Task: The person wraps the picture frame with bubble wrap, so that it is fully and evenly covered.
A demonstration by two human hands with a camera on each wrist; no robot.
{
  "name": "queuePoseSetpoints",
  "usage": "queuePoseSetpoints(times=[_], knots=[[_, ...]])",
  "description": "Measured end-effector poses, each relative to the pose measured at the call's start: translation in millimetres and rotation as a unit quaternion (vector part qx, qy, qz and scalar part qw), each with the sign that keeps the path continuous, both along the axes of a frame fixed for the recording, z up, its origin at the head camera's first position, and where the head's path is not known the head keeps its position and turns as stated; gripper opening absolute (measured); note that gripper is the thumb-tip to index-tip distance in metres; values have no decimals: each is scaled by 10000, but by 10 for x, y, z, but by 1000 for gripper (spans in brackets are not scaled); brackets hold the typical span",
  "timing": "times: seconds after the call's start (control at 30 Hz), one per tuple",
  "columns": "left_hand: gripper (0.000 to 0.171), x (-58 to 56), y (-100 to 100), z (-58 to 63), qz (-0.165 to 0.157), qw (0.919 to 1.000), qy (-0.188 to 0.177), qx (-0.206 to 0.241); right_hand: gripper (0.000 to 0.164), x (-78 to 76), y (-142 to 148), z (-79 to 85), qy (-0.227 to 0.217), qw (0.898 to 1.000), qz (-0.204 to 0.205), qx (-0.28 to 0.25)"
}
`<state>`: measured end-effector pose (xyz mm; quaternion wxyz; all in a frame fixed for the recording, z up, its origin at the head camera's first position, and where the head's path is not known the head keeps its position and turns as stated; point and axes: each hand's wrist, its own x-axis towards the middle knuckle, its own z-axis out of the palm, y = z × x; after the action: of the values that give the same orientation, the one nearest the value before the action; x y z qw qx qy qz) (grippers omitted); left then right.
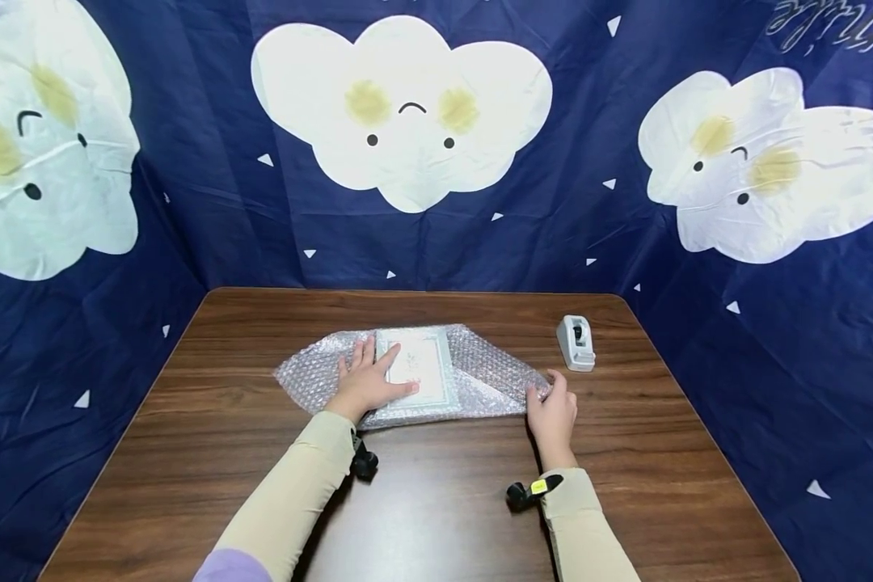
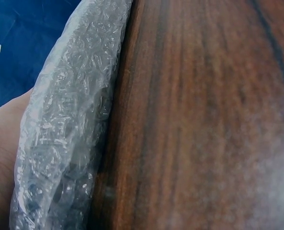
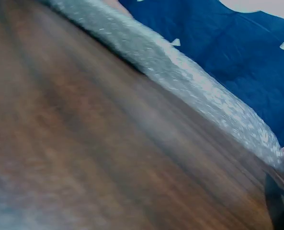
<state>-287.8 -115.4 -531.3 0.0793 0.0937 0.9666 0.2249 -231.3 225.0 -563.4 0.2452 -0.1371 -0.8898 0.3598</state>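
Observation:
A flat rectangular item (image 1: 429, 364) with a pale blue border and a white middle, like a picture frame, lies on a sheet of bubble wrap (image 1: 483, 356). My left hand (image 1: 364, 382) rests on its left part with fingers spread, pressing down. At the sheet's right end, my right hand (image 1: 551, 412) pinches the corner between thumb and fingers. The left wrist view shows the wrap's folded near edge (image 2: 70, 115) beside the hand (image 2: 5, 153). In the right wrist view, the bubble wrap (image 3: 194, 86) stretches toward the right fingers, mostly cut off at the frame's edge.
A white tape dispenser (image 1: 576, 343) stands on the brown wooden table (image 1: 436, 501), beyond my right hand. Dark blue cloth (image 1: 422, 250) with white clouds hangs behind the table and along both sides.

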Motion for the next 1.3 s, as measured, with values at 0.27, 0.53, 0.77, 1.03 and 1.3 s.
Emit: queuePoseSetpoints(times=[0.27, 0.53, 0.77, 1.03, 1.3], knots=[[104, -20, 0, -33, 0, 10000, 31, -23, 53, -51, 60, 18, 502, 9948, -354, -808], [103, 3, 24, 36, 10, 10000, -20, 34, 43, -193, 197, 41, 749, 9927, -396, -858], [103, -11, 9, 26, -29, 10000, -33, -7, 40, -278, 223, 274, 1410, 9852, 427, -871], [104, -25, -35, 0, -11, 9999, -67, -99, 45, -371, 9, 731, 2037, 9619, 1629, -815], [104, -23, -10, -15, -16, 9999, -30, -116, 49, -412, -351, 1074, 2216, 9442, 2314, -769]])
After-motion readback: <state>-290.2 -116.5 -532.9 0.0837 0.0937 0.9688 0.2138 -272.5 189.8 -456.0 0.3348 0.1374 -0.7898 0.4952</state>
